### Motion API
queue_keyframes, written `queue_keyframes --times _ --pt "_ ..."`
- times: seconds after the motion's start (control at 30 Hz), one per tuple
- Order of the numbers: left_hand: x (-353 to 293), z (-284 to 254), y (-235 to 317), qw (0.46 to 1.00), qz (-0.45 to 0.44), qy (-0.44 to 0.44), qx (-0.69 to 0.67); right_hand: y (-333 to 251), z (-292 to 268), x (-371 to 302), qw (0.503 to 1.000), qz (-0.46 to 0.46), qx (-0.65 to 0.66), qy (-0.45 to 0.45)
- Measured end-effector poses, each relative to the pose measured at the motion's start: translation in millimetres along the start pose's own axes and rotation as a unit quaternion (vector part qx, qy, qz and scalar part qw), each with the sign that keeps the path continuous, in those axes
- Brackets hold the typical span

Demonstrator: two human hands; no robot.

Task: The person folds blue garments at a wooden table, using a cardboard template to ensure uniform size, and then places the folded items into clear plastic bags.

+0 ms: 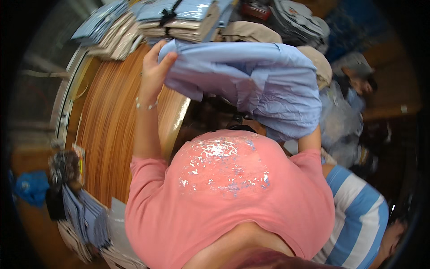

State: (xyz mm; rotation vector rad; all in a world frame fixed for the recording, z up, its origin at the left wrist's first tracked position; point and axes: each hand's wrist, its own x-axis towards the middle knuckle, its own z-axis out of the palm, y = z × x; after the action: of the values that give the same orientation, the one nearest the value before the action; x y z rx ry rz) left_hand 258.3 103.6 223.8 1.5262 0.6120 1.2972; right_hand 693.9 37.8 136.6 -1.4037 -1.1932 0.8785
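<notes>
A light blue garment (282, 85), which looks like a shirt, hangs stretched out in front of me with loose folds. My left hand (154, 69) is closed on its upper left corner, thumb in front of the fabric. At the right side, my right forearm (310, 142) goes up behind the garment. The cloth covers my right hand, so its fingers do not show.
To my left is a wood-grain table (112, 121). Plastic-wrapped folded shirts (174, 22) lie stacked at its far end. More folded garments (87, 217) are at lower left. Clear plastic bags (340, 121) sit at right; a person in striped clothing (358, 210) is close beside me.
</notes>
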Motion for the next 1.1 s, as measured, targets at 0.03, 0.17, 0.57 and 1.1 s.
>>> queue_keyframes --times 0.03,0.17,0.57,1.1 --pt "-21.3 -5.3 14.1 0.999 -0.039 0.028 -0.026 -4.0 9.4 7.2 1.0 0.0 -0.002 -0.03" --pt "-115.6 -84.2 57.4 0.966 0.095 -0.189 -0.151 -25.1 53.2 63.7 0.986 -0.034 -0.018 -0.164" --pt "-218.7 -262.0 91.1 0.388 -0.178 0.355 0.832 12.1 417.8 186.7 0.731 -0.334 -0.312 -0.507" --pt "-407.4 -108.4 -55.8 0.556 -0.384 0.377 0.633 43.0 449.4 82.2 0.906 -0.301 -0.157 -0.251"
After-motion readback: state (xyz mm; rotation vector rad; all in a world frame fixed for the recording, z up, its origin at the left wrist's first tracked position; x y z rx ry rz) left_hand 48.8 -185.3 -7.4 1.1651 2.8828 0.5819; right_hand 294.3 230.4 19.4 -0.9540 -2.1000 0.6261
